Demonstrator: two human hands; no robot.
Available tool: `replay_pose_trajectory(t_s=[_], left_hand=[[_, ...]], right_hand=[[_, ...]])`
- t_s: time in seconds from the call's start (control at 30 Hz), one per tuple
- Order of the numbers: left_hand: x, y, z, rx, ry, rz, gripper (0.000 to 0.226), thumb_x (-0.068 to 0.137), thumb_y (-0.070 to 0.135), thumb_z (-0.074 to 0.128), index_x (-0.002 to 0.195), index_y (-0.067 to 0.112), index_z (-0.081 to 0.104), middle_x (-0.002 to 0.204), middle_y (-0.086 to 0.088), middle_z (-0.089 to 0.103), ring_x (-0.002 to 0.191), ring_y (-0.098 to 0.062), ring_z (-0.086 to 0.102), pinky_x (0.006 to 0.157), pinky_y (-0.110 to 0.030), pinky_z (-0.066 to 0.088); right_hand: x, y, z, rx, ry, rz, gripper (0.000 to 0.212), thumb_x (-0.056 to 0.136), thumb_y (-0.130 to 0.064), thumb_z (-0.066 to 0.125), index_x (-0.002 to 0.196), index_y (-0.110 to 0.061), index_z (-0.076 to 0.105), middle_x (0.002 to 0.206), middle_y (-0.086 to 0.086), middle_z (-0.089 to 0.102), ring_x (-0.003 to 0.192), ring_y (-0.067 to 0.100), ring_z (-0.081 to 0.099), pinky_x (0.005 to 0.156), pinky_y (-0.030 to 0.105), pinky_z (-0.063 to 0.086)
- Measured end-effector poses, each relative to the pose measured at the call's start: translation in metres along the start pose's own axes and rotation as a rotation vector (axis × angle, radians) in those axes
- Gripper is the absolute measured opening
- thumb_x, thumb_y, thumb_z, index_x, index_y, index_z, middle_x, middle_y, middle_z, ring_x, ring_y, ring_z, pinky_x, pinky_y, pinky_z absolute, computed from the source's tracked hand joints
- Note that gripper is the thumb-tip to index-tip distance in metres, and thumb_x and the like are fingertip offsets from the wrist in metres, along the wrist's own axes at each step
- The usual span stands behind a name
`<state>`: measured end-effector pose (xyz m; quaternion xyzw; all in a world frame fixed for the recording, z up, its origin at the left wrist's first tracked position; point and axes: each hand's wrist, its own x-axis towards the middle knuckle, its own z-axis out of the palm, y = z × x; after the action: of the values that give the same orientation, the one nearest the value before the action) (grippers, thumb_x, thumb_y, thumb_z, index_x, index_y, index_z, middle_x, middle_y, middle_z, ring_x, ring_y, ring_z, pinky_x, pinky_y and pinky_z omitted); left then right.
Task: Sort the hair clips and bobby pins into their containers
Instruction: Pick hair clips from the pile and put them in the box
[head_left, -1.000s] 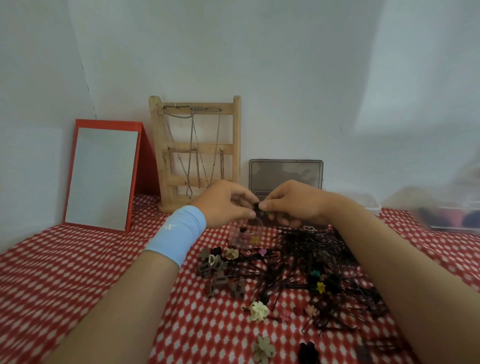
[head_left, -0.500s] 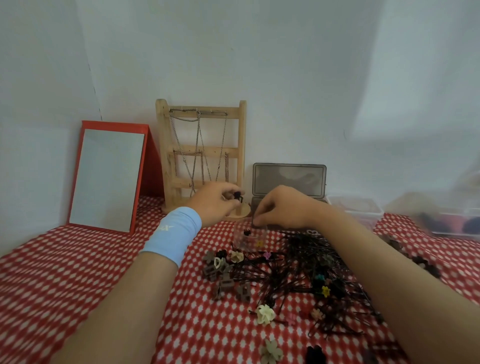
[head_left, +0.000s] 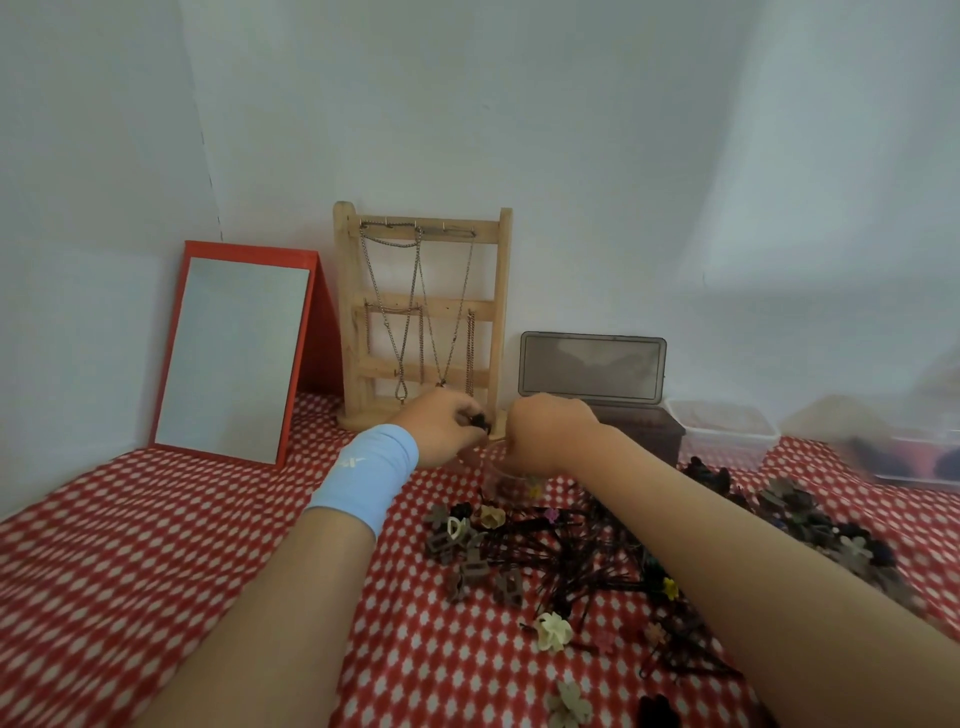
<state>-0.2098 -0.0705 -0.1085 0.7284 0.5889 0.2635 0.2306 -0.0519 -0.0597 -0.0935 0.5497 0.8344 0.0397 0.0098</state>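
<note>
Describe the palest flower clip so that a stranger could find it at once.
Find the black bobby pin pile on the red checked cloth. At its near edge lies the cream flower clip, paler than the brown clips beyond.

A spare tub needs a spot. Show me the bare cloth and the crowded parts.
Bare: red-and-white checked cloth between the red-framed mirror and the blue wristband. Crowded: the tangle of black bobby pins and small plastic hair clips beside the right forearm.
</note>
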Motion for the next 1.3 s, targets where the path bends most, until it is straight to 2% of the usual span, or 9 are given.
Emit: replay_pose_trajectory(t_s=[0.1, 0.27, 0.4, 0.63, 0.8, 0.93, 1.07, 1.2, 1.3], left_hand=[[-0.003, 0.004, -0.006, 0.039, 0.045, 0.001, 0.016, 0.09, 0.018, 0.067, 0.106, 0.018, 0.069, 0.103, -0.004, 0.07, 0.085, -0.021, 0.07, 0.081, -0.035, 0.058], [-0.015, 0.022, -0.02, 0.022, 0.129, 0.028, 0.02, 0.09, 0.024, 0.068, 0.109, 0.024, 0.063, 0.099, 0.001, 0.066, 0.076, -0.015, 0.071, 0.079, -0.028, 0.054], [-0.004, 0.049, -0.01, 0.039, 0.246, 0.107, 0.022, 0.09, 0.028, 0.067, 0.111, 0.024, 0.068, 0.102, 0.009, 0.067, 0.093, -0.011, 0.062, 0.084, -0.026, 0.046], [0.043, 0.082, 0.024, 0.158, 0.137, 0.088, 0.037, 0.09, 0.028, 0.068, 0.126, 0.022, 0.064, 0.123, 0.003, 0.066, 0.112, -0.016, 0.06, 0.101, -0.033, 0.046], [0.041, 0.082, 0.022, 0.218, 0.118, 0.108, 0.028, 0.092, 0.028, 0.065, 0.12, 0.023, 0.067, 0.122, 0.007, 0.065, 0.114, -0.016, 0.059, 0.101, -0.032, 0.044], [0.009, 0.066, 0.0, 0.285, 0.003, 0.1, 0.013, 0.092, 0.024, 0.064, 0.104, 0.026, 0.069, 0.109, 0.005, 0.065, 0.101, -0.014, 0.06, 0.093, -0.033, 0.049], [-0.029, 0.047, -0.02, 0.45, -0.235, 0.007, 0.012, 0.091, 0.03, 0.062, 0.101, 0.025, 0.068, 0.099, 0.009, 0.063, 0.095, -0.013, 0.06, 0.082, -0.028, 0.046], [-0.052, 0.028, -0.02, 0.462, -0.386, -0.081, 0.018, 0.087, 0.039, 0.067, 0.103, 0.032, 0.07, 0.099, 0.007, 0.073, 0.089, -0.01, 0.067, 0.089, -0.029, 0.052], [-0.058, 0.023, -0.018, 0.531, -0.408, -0.125, 0.029, 0.085, 0.044, 0.071, 0.108, 0.026, 0.072, 0.089, 0.011, 0.07, 0.074, -0.005, 0.065, 0.067, -0.018, 0.05]], right_hand=[[-0.003, 0.008, -0.004, 0.146, 0.001, -0.022, 0.032, 0.084, -0.047, 0.072, 0.095, -0.017, 0.078, 0.084, -0.003, 0.069, 0.079, 0.016, 0.065, 0.078, 0.038, 0.06], [-0.017, 0.026, -0.027, 0.365, 0.091, -0.036, 0.021, 0.085, -0.036, 0.073, 0.094, -0.018, 0.078, 0.089, -0.005, 0.071, 0.081, 0.013, 0.066, 0.069, 0.025, 0.055], [-0.019, 0.062, -0.032, 0.34, 0.259, 0.093, 0.017, 0.086, -0.028, 0.07, 0.095, -0.015, 0.078, 0.095, 0.003, 0.073, 0.09, 0.019, 0.066, 0.074, 0.028, 0.052], [-0.017, 0.109, -0.008, 0.45, 0.313, 0.151, 0.039, 0.092, -0.015, 0.066, 0.132, -0.017, 0.065, 0.12, 0.005, 0.07, 0.098, 0.021, 0.068, 0.08, 0.025, 0.049], [-0.024, 0.105, -0.01, 0.552, 0.414, 0.045, 0.02, 0.094, -0.017, 0.063, 0.107, -0.022, 0.077, 0.107, -0.004, 0.073, 0.093, 0.009, 0.064, 0.084, 0.019, 0.044], [-0.039, 0.073, -0.024, 0.567, 0.222, -0.207, 0.011, 0.089, -0.023, 0.072, 0.096, -0.024, 0.08, 0.088, -0.014, 0.072, 0.071, -0.003, 0.062, 0.075, 0.021, 0.052], [-0.047, 0.034, -0.025, 0.472, -0.067, -0.409, 0.016, 0.085, -0.023, 0.078, 0.099, -0.03, 0.079, 0.097, -0.015, 0.073, 0.074, -0.005, 0.066, 0.082, 0.023, 0.057], [-0.051, 0.005, -0.014, 0.399, -0.17, -0.44, 0.027, 0.084, -0.013, 0.078, 0.108, -0.025, 0.075, 0.101, -0.011, 0.067, 0.073, 0.009, 0.073, 0.072, 0.033, 0.063], [-0.05, -0.004, -0.006, 0.358, -0.185, -0.391, 0.035, 0.086, -0.01, 0.075, 0.118, -0.02, 0.065, 0.109, 0.0, 0.068, 0.07, 0.013, 0.073, 0.06, 0.031, 0.062]])
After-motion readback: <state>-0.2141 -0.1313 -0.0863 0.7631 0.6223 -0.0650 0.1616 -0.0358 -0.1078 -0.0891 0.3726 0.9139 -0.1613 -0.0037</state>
